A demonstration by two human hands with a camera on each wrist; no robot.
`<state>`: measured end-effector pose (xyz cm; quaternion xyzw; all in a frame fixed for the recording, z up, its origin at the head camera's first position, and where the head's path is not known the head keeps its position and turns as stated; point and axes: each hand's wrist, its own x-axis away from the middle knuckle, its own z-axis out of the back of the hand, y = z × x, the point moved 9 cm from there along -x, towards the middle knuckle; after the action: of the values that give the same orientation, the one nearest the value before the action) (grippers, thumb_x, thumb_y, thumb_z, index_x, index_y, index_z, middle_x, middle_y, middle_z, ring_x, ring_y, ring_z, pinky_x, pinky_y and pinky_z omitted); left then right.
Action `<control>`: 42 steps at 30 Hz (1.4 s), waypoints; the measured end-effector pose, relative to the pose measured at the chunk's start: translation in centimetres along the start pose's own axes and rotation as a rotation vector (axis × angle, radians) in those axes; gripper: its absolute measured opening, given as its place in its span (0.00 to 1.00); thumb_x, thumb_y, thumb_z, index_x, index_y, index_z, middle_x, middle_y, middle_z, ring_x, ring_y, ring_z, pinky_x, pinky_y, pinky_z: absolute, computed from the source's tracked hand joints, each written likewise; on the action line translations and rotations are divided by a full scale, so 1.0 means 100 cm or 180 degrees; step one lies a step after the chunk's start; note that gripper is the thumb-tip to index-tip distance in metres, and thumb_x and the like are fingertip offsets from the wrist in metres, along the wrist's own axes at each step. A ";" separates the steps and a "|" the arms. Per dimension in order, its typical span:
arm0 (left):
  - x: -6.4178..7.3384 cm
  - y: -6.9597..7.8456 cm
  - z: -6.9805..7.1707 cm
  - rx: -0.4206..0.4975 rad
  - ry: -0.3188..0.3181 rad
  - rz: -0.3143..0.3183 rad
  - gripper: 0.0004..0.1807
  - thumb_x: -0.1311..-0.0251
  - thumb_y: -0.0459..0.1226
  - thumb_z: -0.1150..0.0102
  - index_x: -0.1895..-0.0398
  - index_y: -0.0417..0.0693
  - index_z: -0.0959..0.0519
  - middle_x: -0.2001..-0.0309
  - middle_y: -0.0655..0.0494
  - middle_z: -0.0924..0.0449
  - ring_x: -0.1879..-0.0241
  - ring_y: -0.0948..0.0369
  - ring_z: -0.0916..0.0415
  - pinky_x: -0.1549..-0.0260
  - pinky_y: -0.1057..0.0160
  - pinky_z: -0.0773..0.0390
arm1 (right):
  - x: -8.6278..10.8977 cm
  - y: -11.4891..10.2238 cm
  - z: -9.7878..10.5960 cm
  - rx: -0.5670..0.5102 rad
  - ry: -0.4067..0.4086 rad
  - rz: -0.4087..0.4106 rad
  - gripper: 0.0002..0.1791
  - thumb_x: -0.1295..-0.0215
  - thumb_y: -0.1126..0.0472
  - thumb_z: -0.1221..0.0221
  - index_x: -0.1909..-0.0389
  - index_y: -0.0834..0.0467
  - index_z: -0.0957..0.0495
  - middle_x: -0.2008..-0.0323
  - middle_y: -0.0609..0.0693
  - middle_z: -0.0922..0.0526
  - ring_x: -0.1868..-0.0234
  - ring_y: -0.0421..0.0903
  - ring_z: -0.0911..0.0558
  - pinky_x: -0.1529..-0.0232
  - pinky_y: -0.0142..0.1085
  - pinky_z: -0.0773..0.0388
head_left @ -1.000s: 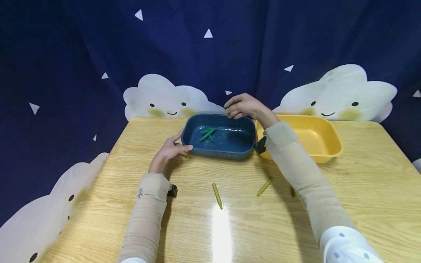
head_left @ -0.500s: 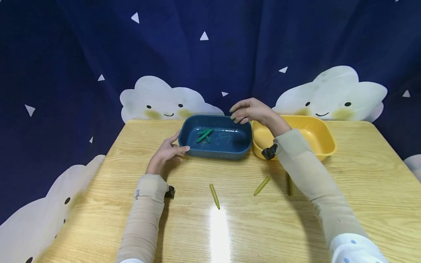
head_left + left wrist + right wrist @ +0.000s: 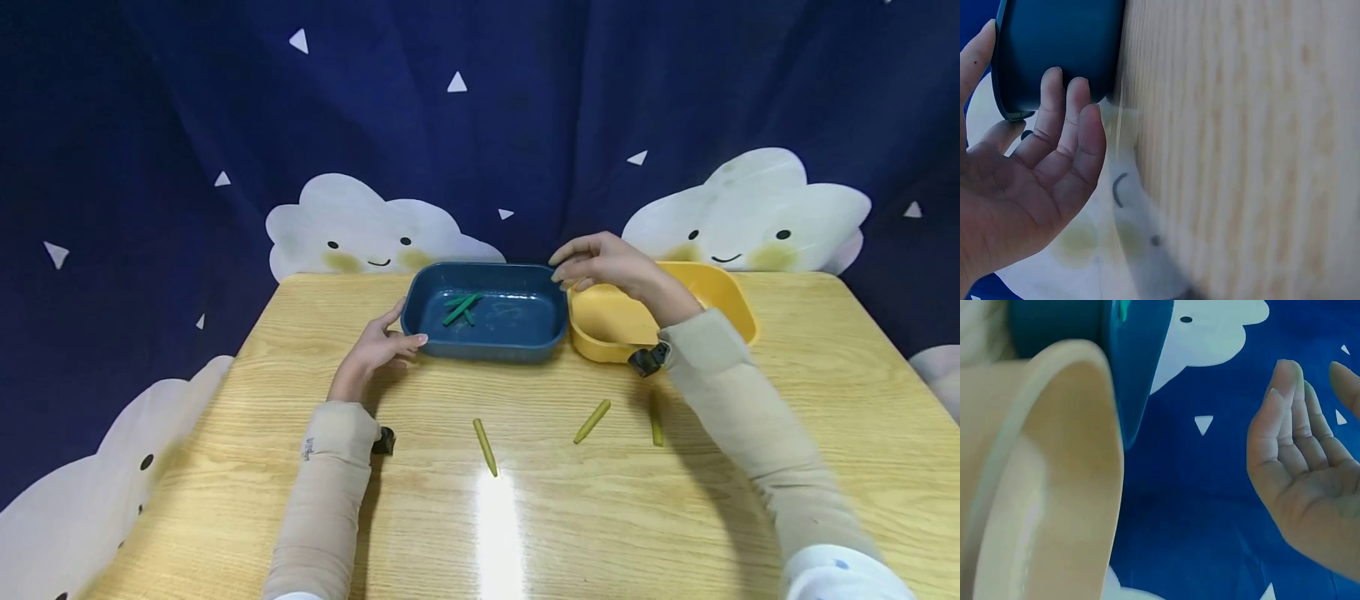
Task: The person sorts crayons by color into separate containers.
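Note:
My left hand (image 3: 373, 343) rests against the left end of a dark blue plastic basin (image 3: 491, 350). Its thumb lies straight at the front rim. In the left wrist view, the loosely bent fingers of the left hand (image 3: 1054, 156) are beside the basin's outer wall (image 3: 1060, 50). Several green crayons (image 3: 462, 308) lie inside, partly crossed. My right hand (image 3: 607, 265), holding nothing, hovers over the place where the blue basin meets a yellow basin (image 3: 603, 350). In the right wrist view, the right hand (image 3: 1307, 462) has its fingers relaxed, apart from both basins.
Yellowish crayons lie on the wooden table (image 3: 435, 525): one crayon (image 3: 485, 447) front centre, a second crayon (image 3: 592, 422) right of it, a third crayon (image 3: 657, 419) near the right forearm. Behind the table hangs a dark blue curtain (image 3: 375, 100) with clouds and triangles.
My right hand has moved right, from over the blue basin's back rim toward the yellow basin, uncovering the third crayon. The left hand stays at the blue basin. The view has shifted slightly.

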<state>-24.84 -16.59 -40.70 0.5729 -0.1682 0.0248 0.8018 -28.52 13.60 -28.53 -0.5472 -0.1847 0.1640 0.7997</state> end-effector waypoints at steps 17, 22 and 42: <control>0.004 0.001 -0.005 0.0014 0.0095 -0.0023 0.48 0.46 0.43 0.37 0.28 0.62 0.57 0.64 0.42 0.20 0.61 0.49 0.22 0.68 0.54 0.21 | 0.063 0.029 0.063 0.0102 0.0526 -0.0004 0.14 0.40 0.65 0.41 0.53 0.65 0.26 0.70 0.48 0.18 0.69 0.43 0.20 0.71 0.33 0.24; 0.004 0.001 -0.005 -0.0024 0.0093 -0.0020 0.48 0.46 0.43 0.37 0.29 0.62 0.58 0.62 0.39 0.21 0.60 0.49 0.23 0.69 0.54 0.21 | 0.084 0.038 0.075 0.0184 0.0609 -0.0067 0.19 0.39 0.64 0.43 0.49 0.70 0.30 0.69 0.47 0.18 0.69 0.43 0.20 0.70 0.34 0.25; 0.042 0.029 0.023 -0.0295 0.0797 -0.1080 0.34 0.39 0.36 0.45 0.31 0.41 0.46 0.60 0.36 0.24 0.69 0.61 0.23 0.71 0.62 0.21 | 0.147 0.102 0.127 0.0804 0.0973 -0.0400 0.32 0.41 0.58 0.39 0.41 0.71 0.37 0.74 0.50 0.28 0.79 0.43 0.30 0.78 0.35 0.29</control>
<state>-22.15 -18.31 -36.14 0.5480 0.0305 -0.0474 0.8346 -22.26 34.36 -32.18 -0.4485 -0.0730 0.0507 0.8894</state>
